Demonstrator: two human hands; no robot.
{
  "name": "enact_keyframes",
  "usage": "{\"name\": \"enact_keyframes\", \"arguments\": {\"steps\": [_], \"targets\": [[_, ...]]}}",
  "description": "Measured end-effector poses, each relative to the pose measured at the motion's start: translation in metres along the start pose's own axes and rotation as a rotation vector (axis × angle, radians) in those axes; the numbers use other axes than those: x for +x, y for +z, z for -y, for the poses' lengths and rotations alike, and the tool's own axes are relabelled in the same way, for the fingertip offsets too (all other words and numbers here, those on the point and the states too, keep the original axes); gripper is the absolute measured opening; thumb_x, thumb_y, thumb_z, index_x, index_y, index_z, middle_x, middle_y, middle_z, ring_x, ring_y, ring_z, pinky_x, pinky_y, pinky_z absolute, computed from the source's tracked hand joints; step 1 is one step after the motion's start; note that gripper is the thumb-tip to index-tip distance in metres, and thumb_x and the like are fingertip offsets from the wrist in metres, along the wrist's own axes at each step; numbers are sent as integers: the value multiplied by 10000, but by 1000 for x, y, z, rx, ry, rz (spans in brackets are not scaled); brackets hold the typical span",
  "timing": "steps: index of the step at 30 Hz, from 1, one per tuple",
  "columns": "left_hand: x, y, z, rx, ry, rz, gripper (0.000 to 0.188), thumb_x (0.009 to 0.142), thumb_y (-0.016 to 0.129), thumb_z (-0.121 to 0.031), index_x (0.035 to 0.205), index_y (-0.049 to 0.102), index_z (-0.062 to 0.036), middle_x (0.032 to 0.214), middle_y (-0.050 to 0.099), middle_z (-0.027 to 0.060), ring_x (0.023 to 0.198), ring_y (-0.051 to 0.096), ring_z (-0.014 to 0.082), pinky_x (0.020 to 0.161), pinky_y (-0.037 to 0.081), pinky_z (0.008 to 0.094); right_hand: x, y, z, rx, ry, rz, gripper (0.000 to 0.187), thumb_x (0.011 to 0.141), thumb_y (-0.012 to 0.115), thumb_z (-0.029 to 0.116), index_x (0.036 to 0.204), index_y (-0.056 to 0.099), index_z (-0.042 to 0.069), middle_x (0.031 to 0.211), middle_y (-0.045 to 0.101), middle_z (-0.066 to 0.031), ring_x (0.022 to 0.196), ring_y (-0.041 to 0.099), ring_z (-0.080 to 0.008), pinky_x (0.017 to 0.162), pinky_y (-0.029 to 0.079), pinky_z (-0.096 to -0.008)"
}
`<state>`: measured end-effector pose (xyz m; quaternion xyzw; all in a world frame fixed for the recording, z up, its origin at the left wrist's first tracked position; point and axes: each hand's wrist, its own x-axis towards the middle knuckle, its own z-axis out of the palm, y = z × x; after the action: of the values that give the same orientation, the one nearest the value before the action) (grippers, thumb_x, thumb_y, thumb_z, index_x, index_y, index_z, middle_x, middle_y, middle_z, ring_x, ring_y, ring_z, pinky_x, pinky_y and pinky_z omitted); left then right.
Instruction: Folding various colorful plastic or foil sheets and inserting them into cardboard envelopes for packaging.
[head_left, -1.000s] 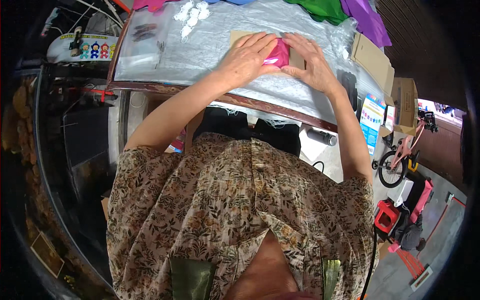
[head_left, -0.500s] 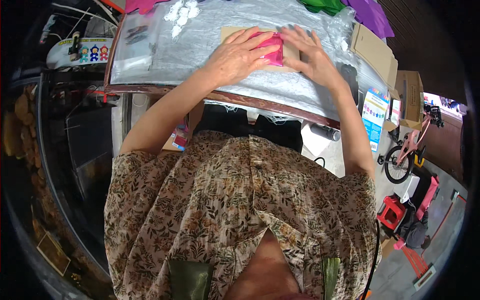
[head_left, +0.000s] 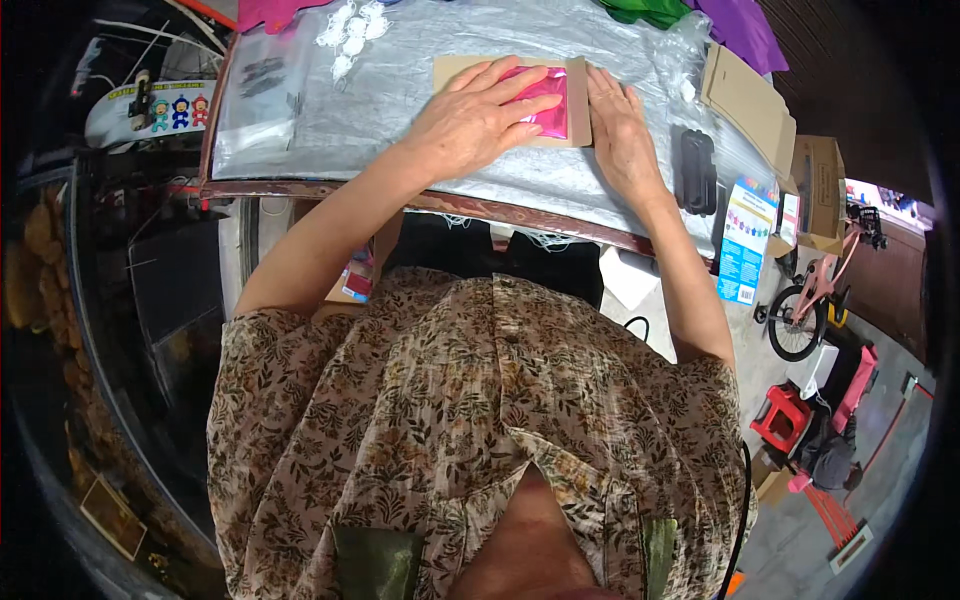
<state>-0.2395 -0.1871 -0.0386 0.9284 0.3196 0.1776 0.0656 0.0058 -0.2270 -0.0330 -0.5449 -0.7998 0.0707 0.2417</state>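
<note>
From my end: L hand [head_left: 465,125] lies palm-down, fingers spread apart, gripping nothing. They're across the pink packet [head_left: 552,118], prob. fanned so the pressure spreads over slick film rather than pinching 1 corner. Packet sits on the tan card [head_left: 579,115], just inside its R edge; its L part is hidden under the hand, so can't tell how far it runs.

R hand [head_left: 625,140] rests beside the card's R edge, fingers nearly together, w/ slight gaps at the tips, clamped on nothing. I read it as a side stop for that edge, w/ L doing the holding down. Whether the fingertips touch the card or just sit next to it, I can't tell. A narrow strip along that edge looks creased.

Further out, the silver sheet [head_left: 380,130] covers the table, prob. for protection. Black case [head_left: 695,172] is just R of the R hand; card stack [head_left: 750,105] beyond it, prob. there for easy reach. Clear bag [head_left: 684,75] lies btwn stack and green cloth [head_left: 645,10]. White cords [head_left: 352,35] are bunched far L, apart from the card, maybe to avoid tangles. Clear sleeves [head_left: 255,120] lie at the table's L end, purple cloth [head_left: 745,35] far R.
</note>
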Motion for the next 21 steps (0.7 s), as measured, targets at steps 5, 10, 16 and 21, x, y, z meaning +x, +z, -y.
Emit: {"name": "enact_keyframes", "arguments": {"steps": [5, 10, 16, 21], "targets": [[2, 2, -3, -21, -8, -9, 464, 1029, 521, -431, 1467, 527, -278, 1591, 407, 21, 1478, 343, 282, 1235, 271, 459, 1, 1, 3, 40, 7, 20, 468, 1019, 488, 46, 1486, 466, 30, 1545, 459, -166, 1469, 381, -333, 1225, 225, -500], [-1, 1, -1, -23, 7, -62, 459, 1025, 505, -475, 1404, 597, -233, 1539, 471, 52, 1467, 358, 282, 1228, 276, 441, 5, 1, 15, 91, 18, 35, 462, 1036, 501, 98, 1493, 461, 38, 1559, 442, -160, 1473, 375, -326, 1226, 227, -498], [1, -6, -6, -92, -31, -21, 518, 1023, 533, -426, 1468, 497, -163, 1545, 454, 82, 1468, 354, 308, 1225, 284, 445, 5, 7, 18, -1, -33, 40, 470, 1038, 517, 177, 1479, 469, 21, 1552, 445, -159, 1454, 393, -334, 1209, 278, -495], [1, -3, -2, -180, -60, -17, 592, 1021, 552, -386, 1530, 362, -151, 1580, 398, 96, 1481, 335, 320, 1226, 294, 457, 6, 9, 23, -91, -35, 62, 470, 1045, 510, 172, 1491, 458, 33, 1572, 424, -141, 1458, 387, -324, 1225, 237, -502]]}}
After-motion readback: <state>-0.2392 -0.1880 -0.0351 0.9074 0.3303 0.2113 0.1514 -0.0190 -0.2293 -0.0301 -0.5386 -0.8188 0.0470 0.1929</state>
